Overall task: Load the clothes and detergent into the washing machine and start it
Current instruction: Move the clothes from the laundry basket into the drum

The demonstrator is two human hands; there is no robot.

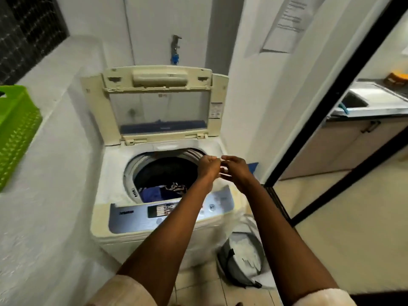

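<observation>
Both arms are stretched forward over the washing machine (159,164), whose lid (157,104) is raised upright at the back, and the left hand (208,166) and right hand (237,171) are brought together just above the right rim of the drum opening. The fingers of both hands are curled and a small pale item (223,167), too blurred to be identified, is pinched between them. Blue and patterned clothes (164,191) are seen lying inside the drum, and a green basket (16,133) is set well to the left of the machine.
</observation>
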